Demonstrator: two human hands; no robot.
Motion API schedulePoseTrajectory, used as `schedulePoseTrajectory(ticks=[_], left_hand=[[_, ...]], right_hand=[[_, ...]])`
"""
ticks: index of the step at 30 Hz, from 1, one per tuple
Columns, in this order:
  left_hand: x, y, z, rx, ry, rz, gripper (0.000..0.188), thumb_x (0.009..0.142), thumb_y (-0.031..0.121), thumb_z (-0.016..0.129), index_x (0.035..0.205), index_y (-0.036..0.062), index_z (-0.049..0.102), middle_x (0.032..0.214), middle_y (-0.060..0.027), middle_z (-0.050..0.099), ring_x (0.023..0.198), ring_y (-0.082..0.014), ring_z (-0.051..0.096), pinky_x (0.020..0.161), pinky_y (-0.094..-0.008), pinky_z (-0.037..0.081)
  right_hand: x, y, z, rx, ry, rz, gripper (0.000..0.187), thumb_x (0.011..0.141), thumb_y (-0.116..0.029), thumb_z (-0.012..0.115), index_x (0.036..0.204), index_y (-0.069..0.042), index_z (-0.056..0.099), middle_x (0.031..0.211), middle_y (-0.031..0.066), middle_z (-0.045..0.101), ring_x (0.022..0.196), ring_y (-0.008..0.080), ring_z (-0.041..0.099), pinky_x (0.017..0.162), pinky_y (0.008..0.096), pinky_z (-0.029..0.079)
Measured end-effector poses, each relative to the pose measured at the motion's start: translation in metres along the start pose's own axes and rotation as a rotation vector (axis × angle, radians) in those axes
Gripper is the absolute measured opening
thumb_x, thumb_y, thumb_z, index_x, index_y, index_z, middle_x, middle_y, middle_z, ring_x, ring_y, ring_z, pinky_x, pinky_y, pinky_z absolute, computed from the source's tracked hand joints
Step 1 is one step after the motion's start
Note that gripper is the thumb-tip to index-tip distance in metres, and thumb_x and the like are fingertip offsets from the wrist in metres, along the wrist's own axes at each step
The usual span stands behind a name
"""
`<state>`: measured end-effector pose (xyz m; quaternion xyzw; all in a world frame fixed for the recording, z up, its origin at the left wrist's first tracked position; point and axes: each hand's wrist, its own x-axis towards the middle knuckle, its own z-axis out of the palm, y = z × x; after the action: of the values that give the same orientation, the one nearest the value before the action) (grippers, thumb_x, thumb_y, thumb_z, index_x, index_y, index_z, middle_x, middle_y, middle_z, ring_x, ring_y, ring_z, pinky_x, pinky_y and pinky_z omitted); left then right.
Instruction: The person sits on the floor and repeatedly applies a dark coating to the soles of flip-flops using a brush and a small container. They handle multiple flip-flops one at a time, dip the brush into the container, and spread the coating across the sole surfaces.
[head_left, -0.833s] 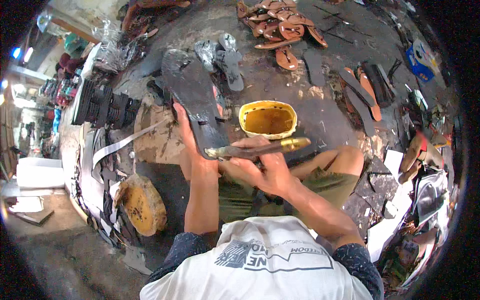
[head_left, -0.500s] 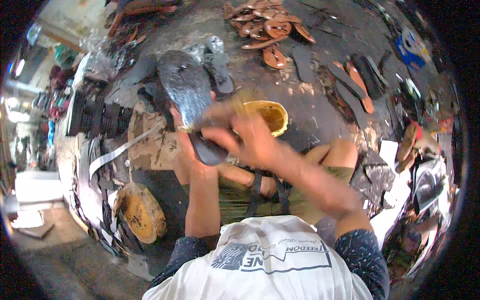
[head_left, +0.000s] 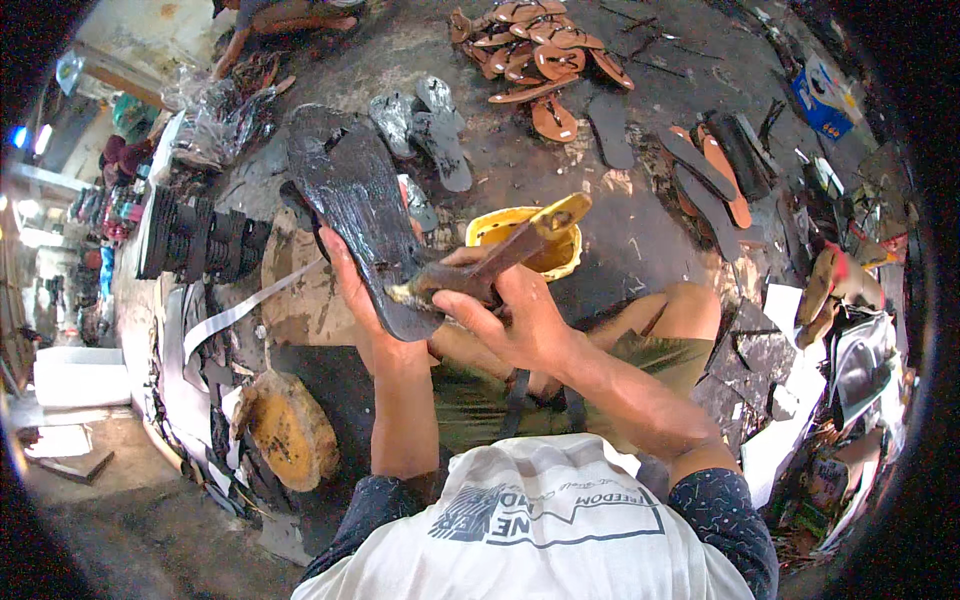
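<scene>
A black shoe sole, wet and glossy along much of its upper face, lies tilted across my left hand. The fingers and thumb of that hand hold it by the edges near its narrower end. My right hand is closed round a brush with a dark, smeared handle and a yellowish end. Its bristle tip touches or almost touches the sole near the heel end. Just beyond my right hand stands a yellow container with a stained inside, partly hidden by the brush.
Brown sandals lie heaped at the far side. Shiny dark soles rest beyond the held one; loose soles are to the right. A round wooden block and black stacked pieces are at left. Another person's limb shows at the top.
The sole has shifted a little to the left and turned. My right hand and brush, blurred before, are now sharp, with the brush handle pointing up to the right.
</scene>
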<state>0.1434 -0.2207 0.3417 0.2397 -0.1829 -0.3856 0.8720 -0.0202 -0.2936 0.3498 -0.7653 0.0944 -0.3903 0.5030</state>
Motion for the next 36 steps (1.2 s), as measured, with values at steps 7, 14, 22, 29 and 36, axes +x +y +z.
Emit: schedulePoseTrajectory(ticks=[7,14,22,29,36], left_hand=[[-0.003,0.012,0.005,-0.172,-0.085,-0.118,0.065,0.105,0.053,0.047,0.151,0.0075,0.044,0.15,-0.0163,0.052,0.13,-0.0368,0.056,0.113,-0.0507,0.044],[-0.004,-0.008,0.016,-0.054,0.028,-0.108,0.073,0.102,0.061,0.049,0.149,0.0057,0.046,0.141,-0.0198,0.059,0.113,-0.0313,0.065,0.093,-0.0436,0.056],[-0.022,-0.049,0.017,-0.117,0.188,-0.125,0.05,0.103,0.043,0.058,0.142,0.0111,0.055,0.143,-0.0092,0.059,0.129,-0.0259,0.057,0.114,-0.0508,0.043],[0.029,0.01,-0.034,-0.077,-0.071,-0.186,0.065,0.101,0.055,0.056,0.146,0.0076,0.048,0.137,-0.0207,0.059,0.101,-0.0298,0.066,0.081,-0.043,0.059],[-0.034,-0.036,0.011,-0.153,-0.012,-0.149,0.065,0.107,0.045,0.05,0.158,0.0098,0.031,0.152,-0.0117,0.048,0.135,-0.029,0.052,0.114,-0.0453,0.044]], right_hand=[[0.014,0.016,-0.011,-0.129,0.006,-0.058,0.036,0.091,-0.023,0.074,0.116,-0.002,0.059,0.103,0.0239,0.062,0.095,0.0467,0.061,0.081,0.0516,0.05],[0.026,0.012,-0.003,-0.093,0.075,-0.12,0.036,0.093,-0.024,0.071,0.121,-0.003,0.063,0.103,0.0219,0.065,0.098,0.0445,0.062,0.087,0.049,0.05],[0.079,0.012,-0.029,-0.411,-0.049,-0.235,0.032,0.088,-0.027,0.075,0.111,-0.007,0.069,0.103,0.0151,0.067,0.096,0.0418,0.062,0.083,0.0469,0.049],[-0.018,-0.019,-0.008,-0.096,-0.377,-0.262,0.026,0.091,-0.022,0.075,0.115,-0.012,0.072,0.111,0.0108,0.07,0.101,0.0319,0.065,0.086,0.045,0.049],[0.055,0.019,-0.018,-0.334,0.076,-0.222,0.038,0.091,-0.038,0.074,0.101,-0.002,0.064,0.097,0.0183,0.07,0.094,0.0402,0.063,0.08,0.0473,0.048]])
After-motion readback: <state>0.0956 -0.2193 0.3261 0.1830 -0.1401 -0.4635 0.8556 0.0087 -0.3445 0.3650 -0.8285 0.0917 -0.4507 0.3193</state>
